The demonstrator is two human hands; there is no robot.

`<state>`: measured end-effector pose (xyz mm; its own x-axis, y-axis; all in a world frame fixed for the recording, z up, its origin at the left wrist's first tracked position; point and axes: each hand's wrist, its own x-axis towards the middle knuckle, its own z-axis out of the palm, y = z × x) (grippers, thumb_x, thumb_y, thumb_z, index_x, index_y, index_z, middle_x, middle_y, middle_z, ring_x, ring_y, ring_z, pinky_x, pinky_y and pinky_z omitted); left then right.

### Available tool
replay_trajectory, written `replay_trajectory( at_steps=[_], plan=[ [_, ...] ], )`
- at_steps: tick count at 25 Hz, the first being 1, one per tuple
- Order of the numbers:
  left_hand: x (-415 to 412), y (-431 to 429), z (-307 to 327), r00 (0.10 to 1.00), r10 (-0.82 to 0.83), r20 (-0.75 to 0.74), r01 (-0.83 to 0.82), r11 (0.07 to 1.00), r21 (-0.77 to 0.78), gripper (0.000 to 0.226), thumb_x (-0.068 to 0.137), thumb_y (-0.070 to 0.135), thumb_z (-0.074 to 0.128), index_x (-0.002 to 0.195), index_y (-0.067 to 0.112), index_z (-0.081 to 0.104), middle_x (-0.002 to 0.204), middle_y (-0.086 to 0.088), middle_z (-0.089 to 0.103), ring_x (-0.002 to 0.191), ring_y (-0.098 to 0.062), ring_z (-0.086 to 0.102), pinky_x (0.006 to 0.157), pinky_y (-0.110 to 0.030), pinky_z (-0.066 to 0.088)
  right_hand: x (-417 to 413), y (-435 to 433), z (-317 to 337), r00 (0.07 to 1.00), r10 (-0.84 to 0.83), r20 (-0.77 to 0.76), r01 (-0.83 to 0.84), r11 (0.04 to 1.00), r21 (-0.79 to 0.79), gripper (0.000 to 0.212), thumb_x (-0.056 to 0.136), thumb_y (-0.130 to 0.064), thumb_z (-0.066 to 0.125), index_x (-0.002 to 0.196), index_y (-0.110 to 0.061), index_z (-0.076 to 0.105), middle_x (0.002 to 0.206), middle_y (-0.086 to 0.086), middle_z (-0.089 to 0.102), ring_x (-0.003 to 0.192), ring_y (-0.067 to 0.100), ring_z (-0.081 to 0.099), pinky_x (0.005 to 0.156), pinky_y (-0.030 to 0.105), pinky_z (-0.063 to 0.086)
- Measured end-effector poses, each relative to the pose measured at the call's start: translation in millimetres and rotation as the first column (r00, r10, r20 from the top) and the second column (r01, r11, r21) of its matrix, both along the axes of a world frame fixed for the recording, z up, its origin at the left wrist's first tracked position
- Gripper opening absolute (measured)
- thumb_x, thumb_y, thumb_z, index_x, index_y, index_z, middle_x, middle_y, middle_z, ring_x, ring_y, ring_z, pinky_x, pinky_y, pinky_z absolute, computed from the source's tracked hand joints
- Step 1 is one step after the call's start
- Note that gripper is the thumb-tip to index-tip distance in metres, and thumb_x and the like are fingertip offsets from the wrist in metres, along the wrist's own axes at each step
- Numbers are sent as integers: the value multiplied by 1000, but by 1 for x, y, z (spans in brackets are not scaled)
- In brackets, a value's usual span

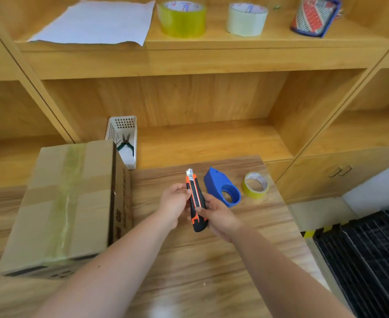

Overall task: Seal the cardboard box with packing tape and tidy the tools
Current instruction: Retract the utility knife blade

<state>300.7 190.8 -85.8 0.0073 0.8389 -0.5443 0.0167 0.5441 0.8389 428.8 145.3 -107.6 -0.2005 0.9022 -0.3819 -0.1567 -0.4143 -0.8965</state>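
Head view: both hands, left hand and right hand, clamp the utility knife over the counter. Box looks taped, so I'd retract the blade fully before stashing it.

Two bare forearms in frame — no sleeves, gloves, watch or rings visible. Left hand and right hand bare too. Small dark spot on left forearm — possibly a mole, view too soft.

Top shelf: a white paper sheet lying flat.
Lower shelf: green-handled pliers inside a white perforated basket.
Floor, right: a black crate.
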Motion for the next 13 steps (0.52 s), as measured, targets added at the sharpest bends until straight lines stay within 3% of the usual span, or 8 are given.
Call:
replay_trajectory(
  at_steps=[3,6,9,11,13],
  plan=[
    [12,26,-18,998,68,-7,-68,997,-43,16,95,7,50,105,10,62,95,-8,68,81,-25,65,72,-40,55,4,19,-24,962,-84,258,90,996,-12,34,80,-15,67,111,-11,54,96,6,69,83,17,66,84,45,55],
    [23,50,-45,992,124,5,-123,987,-103,13,95,10,53,102,14,62,95,-6,69,75,-20,65,59,-31,53,3,30,-48,848,-136,512,159,987,-1,35,72,-26,75,98,-20,54,77,-6,66,72,11,65,78,42,57],
    [33,64,-72,990,134,-36,-137,980,-145,7,93,14,56,91,18,62,95,-7,70,76,-19,63,61,-29,50,3,39,-66,745,-62,664,89,996,-7,35,74,-31,72,101,-21,52,83,-7,65,79,11,63,74,32,54],
    [36,70,-86,989,131,-74,-141,979,-150,7,92,20,59,86,18,61,88,-5,69,75,-18,63,64,-31,52,2,44,-73,637,5,771,11,1000,-16,36,78,-34,67,104,-18,49,89,-2,65,82,17,63,73,35,54],
    [35,75,-101,970,71,-231,-92,993,-80,12,90,29,62,83,19,59,86,-5,69,77,-22,64,71,-37,56,-1,46,-78,523,55,850,-70,997,-21,39,80,-40,62,106,-17,44,90,1,65,83,22,64,67,36,53]
  ],
)
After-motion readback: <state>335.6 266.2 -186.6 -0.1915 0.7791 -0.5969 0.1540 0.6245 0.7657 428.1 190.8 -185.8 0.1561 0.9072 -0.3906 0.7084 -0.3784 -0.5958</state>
